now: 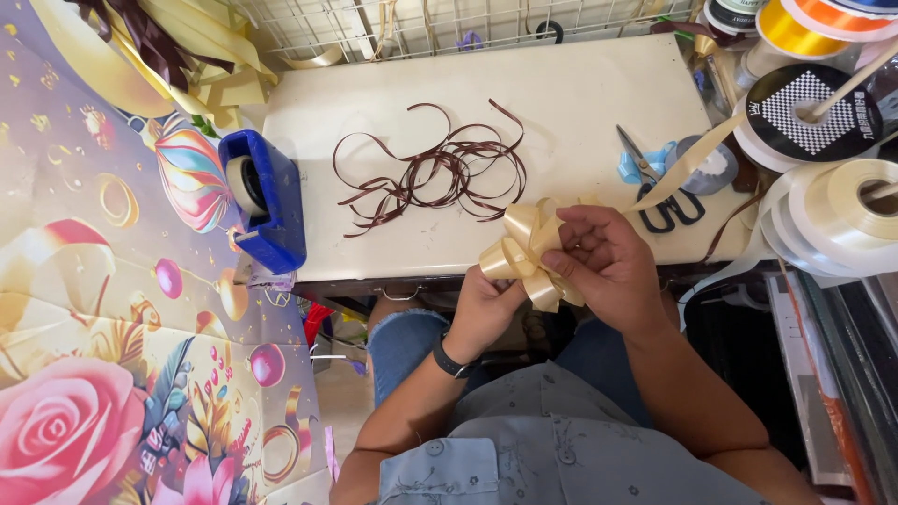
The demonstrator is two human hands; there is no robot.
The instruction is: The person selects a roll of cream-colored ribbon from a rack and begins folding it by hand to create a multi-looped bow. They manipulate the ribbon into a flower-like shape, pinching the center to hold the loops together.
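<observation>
- Nearest us, our left hand [485, 309] comes up from below, a dark watch [449, 360] on its wrist; its fingers are curled shut on the underside of the gold ribbon bow [526, 251].
- Our right hand [603, 266] sits just beside it, fingers closed around the right side of the bow, thumb and fingertips pinching the loops.
- The bow hangs over the near edge of the white surface [580, 93], held in the air above our lap and not resting on anything.
- Just past the bow lies a loose tangle of thin dark brown ribbon [435, 173] near the middle of the surface, with bare white room all round it and beyond it up to the far edge.
- To the left, a blue tape dispenser [267, 196] stands at the left edge of the surface, partly overhanging it.
- Left of that, a flowered wrapping sheet [94, 327] with a pink rose fills the whole side and crowds that way out.
- To the right, scissors with black handles [659, 192] lie near the right edge, well clear of our hands.
- A strip of gold ribbon [687, 164] runs across the scissors toward the spools at the right.
- Cream ribbon spools [832, 220] and a black spool [814, 108] crowd the right edge, leaving little room there.
- Farthest off, a white wire rack [449, 23] closes the back edge of the surface.
</observation>
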